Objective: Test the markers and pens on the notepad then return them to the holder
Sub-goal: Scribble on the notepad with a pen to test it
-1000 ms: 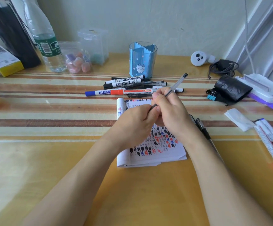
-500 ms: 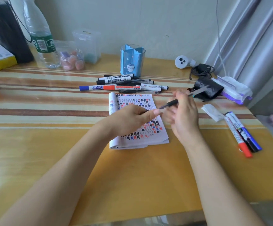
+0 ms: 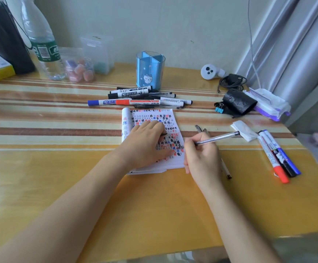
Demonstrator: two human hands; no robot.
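Note:
A small white notepad [image 3: 154,114], covered in black, red and blue test marks, lies open at the table's middle. My left hand [image 3: 146,143] rests on its page, fingers curled over a small black pen cap [image 3: 163,134]. My right hand [image 3: 201,158] grips a clear pen [image 3: 218,138], its tip down on the notepad's right edge. The blue pen holder [image 3: 150,73] stands behind, nothing visible inside it. Several markers and pens [image 3: 139,97] lie in a pile between the holder and the notepad. Three markers [image 3: 277,154] lie at the right.
Another pen [image 3: 227,171] lies partly under my right wrist. A folded tissue [image 3: 243,130], a black pouch [image 3: 237,103] with binder clips, a wipes pack [image 3: 268,105] and a cable sit at the right. A water bottle [image 3: 44,50], jars and boxes line the back left.
The cap has come off the pen. My left hand dropped onto the notepad, and my right hand lowered the pen tip to the page.

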